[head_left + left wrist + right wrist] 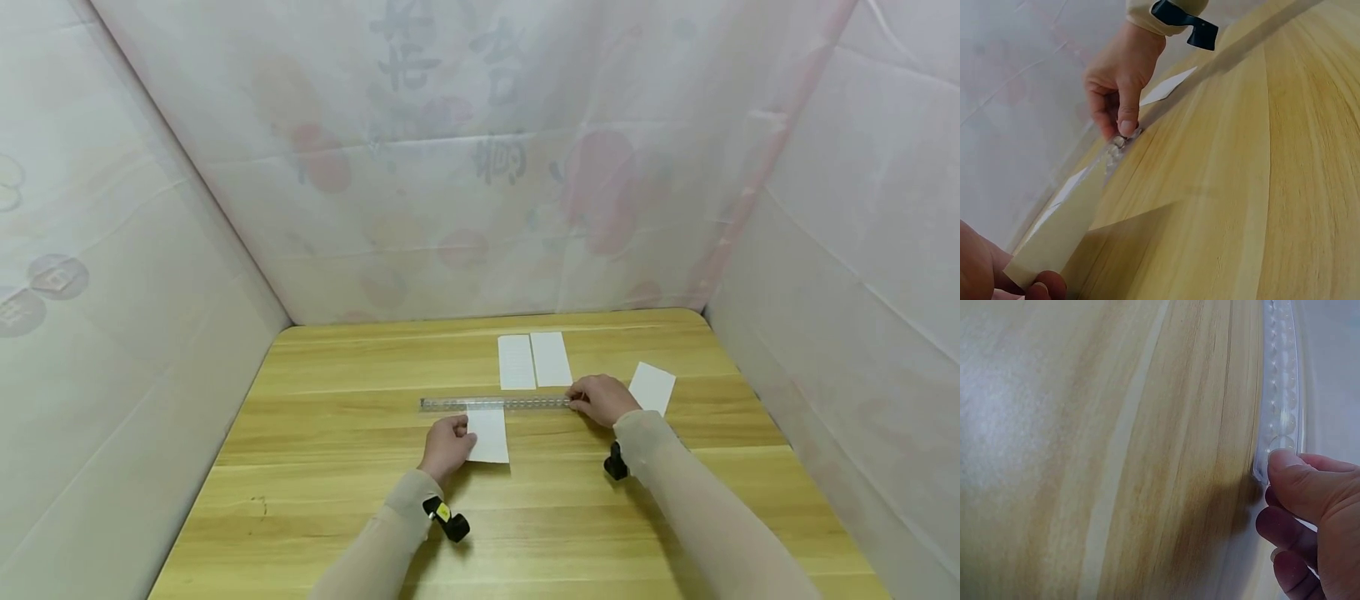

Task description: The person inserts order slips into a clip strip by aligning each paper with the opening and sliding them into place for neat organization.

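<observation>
With thumb and fingers, my left hand point(446, 448) pinches the left edge of a small white paper card point(489, 437). In the left wrist view the card point(1060, 228) is tilted up off the wood and casts a shadow. A long clear plastic strip with a row of round bumps point(536, 402) lies crosswise at the card's far edge and overlaps it in the head view. My right hand point(603, 398) pinches the strip's right end. Close up in the right wrist view, the thumb presses on the bumpy strip point(1283, 394) while the other fingers curl below.
Two white paper cards lie side by side beyond the strip, a left one point(517, 362) and a right one point(551, 359). Another card point(652, 387) lies right of my right hand. Fabric walls point(480, 167) enclose the wooden table point(337, 358) at the back and sides.
</observation>
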The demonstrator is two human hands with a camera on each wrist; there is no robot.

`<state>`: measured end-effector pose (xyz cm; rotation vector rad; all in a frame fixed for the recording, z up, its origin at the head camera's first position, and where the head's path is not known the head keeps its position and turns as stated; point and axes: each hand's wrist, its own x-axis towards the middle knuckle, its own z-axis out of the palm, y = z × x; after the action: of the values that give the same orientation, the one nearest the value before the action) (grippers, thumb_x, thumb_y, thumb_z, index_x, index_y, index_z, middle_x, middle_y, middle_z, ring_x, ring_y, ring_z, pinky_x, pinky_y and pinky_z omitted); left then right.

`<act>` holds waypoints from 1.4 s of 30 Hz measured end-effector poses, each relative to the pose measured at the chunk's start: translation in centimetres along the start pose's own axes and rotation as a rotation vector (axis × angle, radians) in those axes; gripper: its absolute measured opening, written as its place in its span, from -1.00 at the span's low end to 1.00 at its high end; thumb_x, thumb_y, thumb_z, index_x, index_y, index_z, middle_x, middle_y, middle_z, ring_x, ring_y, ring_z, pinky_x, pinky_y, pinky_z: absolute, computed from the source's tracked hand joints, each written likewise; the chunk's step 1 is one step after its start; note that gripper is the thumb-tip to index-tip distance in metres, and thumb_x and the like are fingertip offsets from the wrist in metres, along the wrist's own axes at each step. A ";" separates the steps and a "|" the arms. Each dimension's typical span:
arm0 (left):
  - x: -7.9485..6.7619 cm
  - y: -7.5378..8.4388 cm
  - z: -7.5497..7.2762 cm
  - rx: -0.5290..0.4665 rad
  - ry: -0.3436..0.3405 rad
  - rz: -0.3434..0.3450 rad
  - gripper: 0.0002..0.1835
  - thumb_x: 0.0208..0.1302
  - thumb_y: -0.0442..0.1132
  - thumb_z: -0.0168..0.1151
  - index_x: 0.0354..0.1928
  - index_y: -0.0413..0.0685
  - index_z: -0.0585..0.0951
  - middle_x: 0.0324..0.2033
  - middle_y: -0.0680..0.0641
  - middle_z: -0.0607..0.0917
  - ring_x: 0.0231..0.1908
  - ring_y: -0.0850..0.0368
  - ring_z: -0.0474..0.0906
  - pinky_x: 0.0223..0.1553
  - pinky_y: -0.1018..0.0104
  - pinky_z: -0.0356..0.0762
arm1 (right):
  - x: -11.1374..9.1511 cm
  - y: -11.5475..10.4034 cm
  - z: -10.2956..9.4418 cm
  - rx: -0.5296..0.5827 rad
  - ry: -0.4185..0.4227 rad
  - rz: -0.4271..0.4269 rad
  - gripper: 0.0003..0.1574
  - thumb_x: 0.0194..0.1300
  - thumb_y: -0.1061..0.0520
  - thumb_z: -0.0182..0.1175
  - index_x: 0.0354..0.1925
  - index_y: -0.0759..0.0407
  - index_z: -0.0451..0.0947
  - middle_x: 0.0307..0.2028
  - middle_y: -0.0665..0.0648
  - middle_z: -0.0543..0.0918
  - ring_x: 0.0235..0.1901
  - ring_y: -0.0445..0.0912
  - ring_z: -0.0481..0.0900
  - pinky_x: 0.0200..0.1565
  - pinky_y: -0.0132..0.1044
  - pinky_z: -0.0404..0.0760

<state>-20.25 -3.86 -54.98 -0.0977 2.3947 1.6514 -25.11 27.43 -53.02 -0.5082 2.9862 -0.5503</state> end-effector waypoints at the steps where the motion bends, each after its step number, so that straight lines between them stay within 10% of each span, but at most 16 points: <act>1: 0.0 0.0 0.0 -0.001 0.001 -0.001 -0.53 0.26 -0.38 0.21 0.22 -0.37 0.47 -0.18 -0.12 0.58 -0.13 0.02 0.50 -0.26 0.27 0.54 | 0.0 0.0 0.0 0.001 -0.001 0.000 -0.81 0.22 0.15 0.33 -0.16 0.08 0.71 -0.31 -0.02 0.69 -0.30 -0.10 0.62 -0.18 -0.09 0.59; 42: -0.1 0.0 1.3 -0.065 -0.029 -0.015 -0.53 0.27 -0.37 0.22 0.22 -0.36 0.46 -0.08 -0.18 0.59 -0.02 -0.04 0.50 -0.21 0.24 0.56 | -0.2 0.1 0.5 -0.006 0.008 0.010 -0.79 0.22 0.14 0.34 -0.14 0.07 0.71 -0.29 -0.02 0.69 -0.31 -0.13 0.61 -0.18 -0.11 0.59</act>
<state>-19.97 -2.70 -55.40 -0.1013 2.3143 1.7118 -24.90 27.44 -53.49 -0.4931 2.9969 -0.5439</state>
